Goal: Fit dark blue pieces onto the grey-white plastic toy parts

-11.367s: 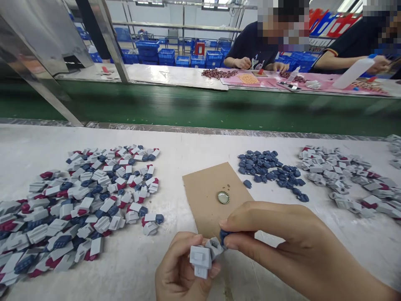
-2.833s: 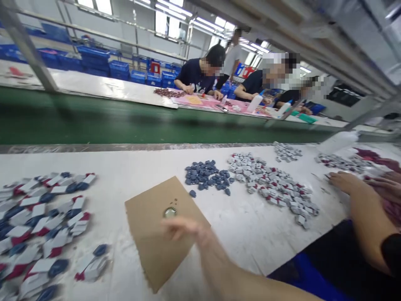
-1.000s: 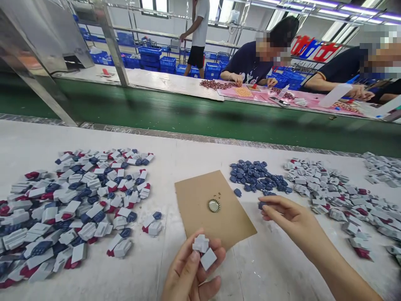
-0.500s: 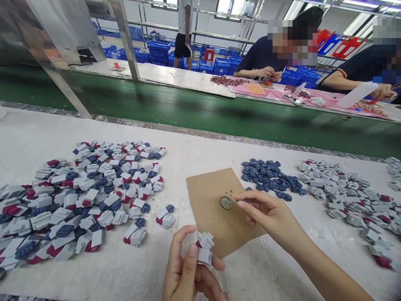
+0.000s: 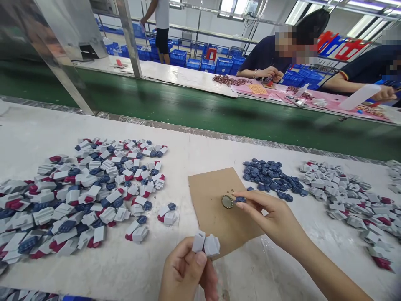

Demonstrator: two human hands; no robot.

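My left hand [image 5: 188, 267] pinches a light grey plastic toy part [image 5: 211, 246] made of two blocky pieces, held up over the near edge of a brown cardboard sheet [image 5: 216, 221]. Between the thumb and fingertips of my right hand [image 5: 266, 209] is a small dark blue plastic piece [image 5: 240, 200]. Just left of that piece, a round metal bottle cap [image 5: 227, 201] lies on the cardboard; its inside looks greyish. A few tiny dark specks dot the sheet behind the cap. The two held parts are apart.
Loose dark blue pieces [image 5: 266, 175] lie behind my right hand. Grey and maroon parts [image 5: 338, 188] spread at the right; a large pile of grey, maroon and blue assemblies [image 5: 94, 188] covers the left. Beyond runs a green conveyor belt [image 5: 188, 104], with co-workers [image 5: 260, 54] seated across it.
My left hand has turned the grey part so its two blocks stand up at the fingertips. My right hand stays beside the cap, its blue piece now more visible. A person behind has moved left.
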